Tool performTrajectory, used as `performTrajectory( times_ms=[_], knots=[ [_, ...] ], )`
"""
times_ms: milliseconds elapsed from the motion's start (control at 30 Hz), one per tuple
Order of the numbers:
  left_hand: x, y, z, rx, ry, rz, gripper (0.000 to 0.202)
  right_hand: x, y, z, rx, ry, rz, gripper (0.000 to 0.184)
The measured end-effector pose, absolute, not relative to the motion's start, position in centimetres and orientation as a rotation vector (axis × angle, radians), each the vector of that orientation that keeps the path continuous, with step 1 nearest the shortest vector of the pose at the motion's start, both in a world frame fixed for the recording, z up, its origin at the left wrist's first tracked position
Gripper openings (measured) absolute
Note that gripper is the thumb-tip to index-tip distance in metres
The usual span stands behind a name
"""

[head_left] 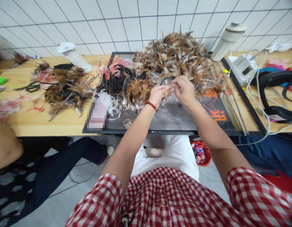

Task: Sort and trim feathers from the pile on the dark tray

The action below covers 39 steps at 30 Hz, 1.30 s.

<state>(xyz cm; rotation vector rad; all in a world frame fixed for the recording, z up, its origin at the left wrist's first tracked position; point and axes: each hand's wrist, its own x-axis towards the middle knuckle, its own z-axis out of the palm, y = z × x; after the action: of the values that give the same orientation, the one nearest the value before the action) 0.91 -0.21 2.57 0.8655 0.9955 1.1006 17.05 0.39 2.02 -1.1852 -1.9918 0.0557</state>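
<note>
My left hand [159, 94], with a red bead bracelet at the wrist, is closed with its fingers pinched together. Close beside it, the fingertips of my right hand [183, 90] are pinched too. A small brownish feather bit shows between the two hands, its exact shape blurred. Right behind them rises a big heap of brown and grey feathers [174, 56]. Left of my hands lie bundles of orange-brown feathers [138, 90] and black feathers [119, 78]. All of these rest on a dark black-edged board [174, 121].
White ribbon strips [104, 100] and a small tape roll [127, 123] lie at the board's left. Thin sticks [233, 104] lie right, near a bottle [227, 41], a charger [242, 67] and cables. Scissors [30, 87] and more feathers [65, 88] lie left, beside another person's arm [5, 145].
</note>
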Motion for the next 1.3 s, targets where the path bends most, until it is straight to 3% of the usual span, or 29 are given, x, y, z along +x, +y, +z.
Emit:
performTrajectory(
  times_ms=[233, 367, 600, 800, 1067, 1300],
  knots=[
    [1.1, -0.3, 3.4, 0.605, 1.024, 1.134, 0.02, 15.5, -0.8, 2.1, -1.026, -2.206, 0.009, 0.037],
    [1.0, -0.2, 3.1, 0.584, 0.998, 1.113, 0.017, 15.2, -0.3, 1.4, -1.073, -2.048, 0.073, 0.026],
    [0.7, 0.2, 2.5, 0.541, 0.9, 1.271, 0.007, 16.5, 1.4, 1.8, -1.081, -1.487, 0.621, 0.062],
    [0.4, 0.2, 2.8, 0.494, 0.863, 1.239, 0.002, 15.6, 0.8, 2.2, -1.02, -1.453, 0.993, 0.069],
    [0.6, -0.1, 2.7, 0.624, 0.834, 1.172, 0.008, 14.8, 0.2, 2.2, -1.048, -1.454, 1.169, 0.064],
    [0.4, 0.5, 2.9, 0.527, 0.903, 1.329, 0.012, 17.2, 0.5, 2.8, -1.275, -1.94, 1.039, 0.04]
  ],
)
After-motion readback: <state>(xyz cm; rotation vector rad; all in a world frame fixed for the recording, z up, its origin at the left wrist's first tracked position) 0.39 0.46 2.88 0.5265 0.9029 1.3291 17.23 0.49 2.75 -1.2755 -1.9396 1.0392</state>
